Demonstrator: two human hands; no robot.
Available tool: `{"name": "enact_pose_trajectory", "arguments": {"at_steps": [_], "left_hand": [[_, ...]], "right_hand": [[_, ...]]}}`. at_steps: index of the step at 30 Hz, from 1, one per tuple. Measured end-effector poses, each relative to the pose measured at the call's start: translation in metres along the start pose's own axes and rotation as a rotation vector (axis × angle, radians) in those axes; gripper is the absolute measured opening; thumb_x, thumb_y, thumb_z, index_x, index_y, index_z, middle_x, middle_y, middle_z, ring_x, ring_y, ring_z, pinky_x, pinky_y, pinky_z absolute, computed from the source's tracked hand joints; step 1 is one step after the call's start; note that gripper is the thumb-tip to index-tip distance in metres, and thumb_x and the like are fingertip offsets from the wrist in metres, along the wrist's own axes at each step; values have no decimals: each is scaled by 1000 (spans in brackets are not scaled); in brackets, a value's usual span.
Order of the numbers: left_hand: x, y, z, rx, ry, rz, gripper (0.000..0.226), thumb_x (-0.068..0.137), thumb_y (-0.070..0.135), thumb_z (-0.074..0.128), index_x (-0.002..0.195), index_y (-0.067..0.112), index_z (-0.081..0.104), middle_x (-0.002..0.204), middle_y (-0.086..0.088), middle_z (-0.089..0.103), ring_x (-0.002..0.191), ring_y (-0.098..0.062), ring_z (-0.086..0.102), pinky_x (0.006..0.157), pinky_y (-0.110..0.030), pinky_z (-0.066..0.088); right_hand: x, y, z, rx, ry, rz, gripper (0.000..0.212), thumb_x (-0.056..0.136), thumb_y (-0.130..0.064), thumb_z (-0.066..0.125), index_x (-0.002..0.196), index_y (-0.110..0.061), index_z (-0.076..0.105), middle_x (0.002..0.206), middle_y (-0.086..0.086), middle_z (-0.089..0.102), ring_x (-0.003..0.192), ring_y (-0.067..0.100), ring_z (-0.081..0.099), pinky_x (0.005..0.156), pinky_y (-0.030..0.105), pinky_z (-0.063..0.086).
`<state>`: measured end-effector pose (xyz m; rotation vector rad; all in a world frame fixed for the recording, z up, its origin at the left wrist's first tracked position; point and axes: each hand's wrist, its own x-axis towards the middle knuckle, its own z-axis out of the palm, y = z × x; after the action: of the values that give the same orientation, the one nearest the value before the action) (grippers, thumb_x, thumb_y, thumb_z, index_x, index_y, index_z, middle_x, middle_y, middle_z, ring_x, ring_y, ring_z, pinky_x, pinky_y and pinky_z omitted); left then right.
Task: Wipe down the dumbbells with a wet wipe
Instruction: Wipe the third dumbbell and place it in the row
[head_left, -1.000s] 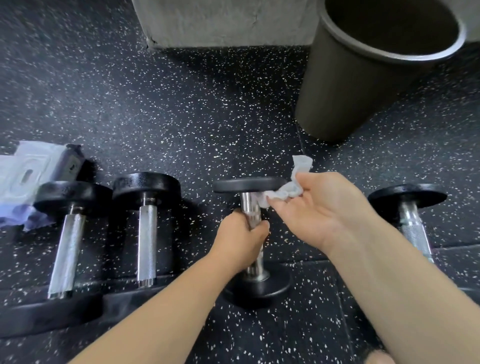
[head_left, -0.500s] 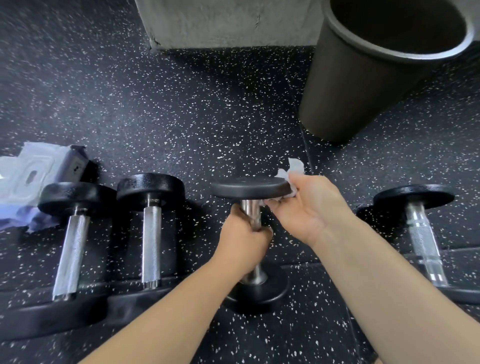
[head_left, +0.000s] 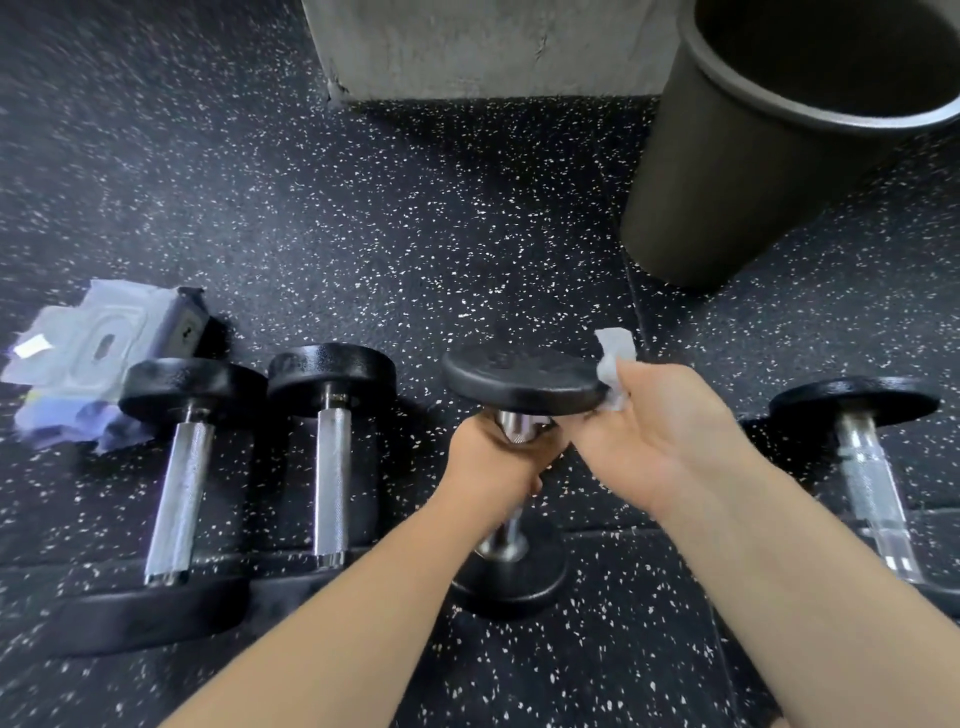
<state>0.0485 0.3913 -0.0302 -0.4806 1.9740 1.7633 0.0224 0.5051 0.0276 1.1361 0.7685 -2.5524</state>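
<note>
Left hand (head_left: 496, 457): closed around the steel handle of the middle dumbbell (head_left: 522, 387), just under its upper plate; it props the dumbbell on end, lower plate on the floor (head_left: 415, 234).
Right hand (head_left: 660, 431): fingers curled, pinching the wipe (head_left: 615, 364) against the right rim of the upper plate; a loose corner of wipe sticks up above the thumb.
Change: a second ago the wipe sat lower, beside the handle under the plate; it has since travelled up and out to the plate's edge, and the left hand has slid up the handle.
Meaning: the work appears to have passed from handle to upper plate; the rim and top face likely come next.
Dumbbells at left (head_left: 332, 452): two lying side by side on the floor, apart from the hands, untouched now.
Dumbbell at right (head_left: 867, 467): alone, well apart; whether it has been cleaned cannot be told.
Wipe pack (head_left: 93, 348): far left, touching the leftmost plate.
Bin (head_left: 769, 156): upper right, open, near the held dumbbell.
</note>
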Motion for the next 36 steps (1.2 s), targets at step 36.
{"name": "enact_pose_trajectory", "arguments": {"at_steps": [36], "left_hand": [[-1, -10, 5, 4, 176, 4, 9, 82, 6, 64, 88, 6, 58, 67, -9, 58, 58, -19, 49, 52, -31, 41]], "right_hand": [[-15, 7, 10, -198, -71, -27, 28, 89, 18, 34, 76, -4, 43, 73, 7, 40, 55, 17, 40, 44, 25, 38]]}}
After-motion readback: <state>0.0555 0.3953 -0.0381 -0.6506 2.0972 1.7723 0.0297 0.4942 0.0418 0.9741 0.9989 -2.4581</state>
